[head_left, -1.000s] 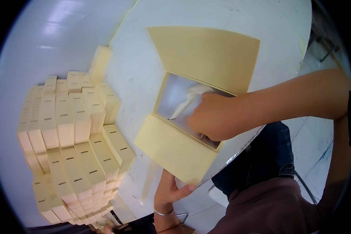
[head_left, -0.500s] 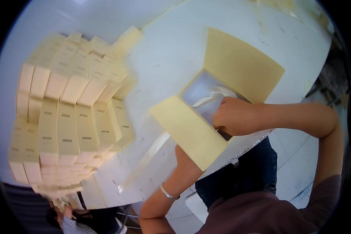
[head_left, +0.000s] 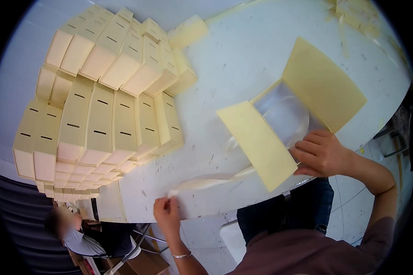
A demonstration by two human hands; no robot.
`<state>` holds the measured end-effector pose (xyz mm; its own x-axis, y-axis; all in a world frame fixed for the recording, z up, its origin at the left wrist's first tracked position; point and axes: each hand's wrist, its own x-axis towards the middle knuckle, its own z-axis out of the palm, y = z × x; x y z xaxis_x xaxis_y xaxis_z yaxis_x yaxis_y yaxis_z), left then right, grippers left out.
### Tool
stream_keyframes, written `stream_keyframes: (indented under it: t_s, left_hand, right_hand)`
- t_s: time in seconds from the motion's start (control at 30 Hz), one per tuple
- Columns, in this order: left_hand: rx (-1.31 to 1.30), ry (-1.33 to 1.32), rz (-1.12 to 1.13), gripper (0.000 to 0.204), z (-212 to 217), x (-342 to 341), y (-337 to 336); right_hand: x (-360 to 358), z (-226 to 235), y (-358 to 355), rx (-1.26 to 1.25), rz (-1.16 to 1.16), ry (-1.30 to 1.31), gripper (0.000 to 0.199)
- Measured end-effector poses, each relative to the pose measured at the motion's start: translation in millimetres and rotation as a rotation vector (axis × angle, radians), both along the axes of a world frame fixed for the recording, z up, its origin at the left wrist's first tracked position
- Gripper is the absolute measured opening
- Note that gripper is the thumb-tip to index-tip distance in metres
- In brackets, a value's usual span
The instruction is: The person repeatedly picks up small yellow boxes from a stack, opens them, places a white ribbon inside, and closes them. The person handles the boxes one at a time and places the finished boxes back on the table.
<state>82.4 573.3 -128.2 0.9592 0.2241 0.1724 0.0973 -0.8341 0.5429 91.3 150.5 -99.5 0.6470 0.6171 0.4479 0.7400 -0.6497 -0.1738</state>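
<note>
A cream cardboard box (head_left: 261,144) lies open on the table, one flap out to each side, its inside pale. My left hand (head_left: 168,214) is closed in a pinch on the end of a white ribbon (head_left: 211,182), left of the box near the table edge. From there the ribbon stretches right and passes behind or under the left flap. Inside the box a pale ribbon loop curves along the right wall, slightly blurred. At the box's near end, my right hand (head_left: 325,153) grips the wall, fingers over the rim and thumb lower.
Stacked cream boxes (head_left: 98,117) with dark slots fill the table's left side. Yellowish material (head_left: 358,18) lies at the far right. Beyond the table's near left edge, another person (head_left: 82,236) sits by a metal-legged chair. The white table (head_left: 206,110) curves round toward me.
My left hand has gone from beneath the left flap out to the left, drawing the ribbon along. My right hand has moved from inside the box to its near rim. The view has shifted.
</note>
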Motion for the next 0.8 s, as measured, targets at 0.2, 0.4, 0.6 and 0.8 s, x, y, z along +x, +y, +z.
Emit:
stream_keyframes:
  t_s: [0.2,0.4,0.6,0.8]
  left_hand:
    - [0.084,-0.245,-0.411,0.045,27,44,-62]
    - [0.149,-0.090,-0.890,0.024,40,97,-153]
    - [0.186,0.099,-0.761,0.014,20,93,-113]
    - [0.141,-0.186,-0.642,0.011,-18,49,-98]
  right_hand:
    - [2,3,-6,-0.033,0.011,-0.004,0.032]
    - [2,5,-4,0.004,-0.008,-0.032,0.032]
    - [-7,-2,-46,-0.077,-0.107,-0.051,0.033]
    - [7,1,-69,-0.087,-0.177,-0.111,0.034]
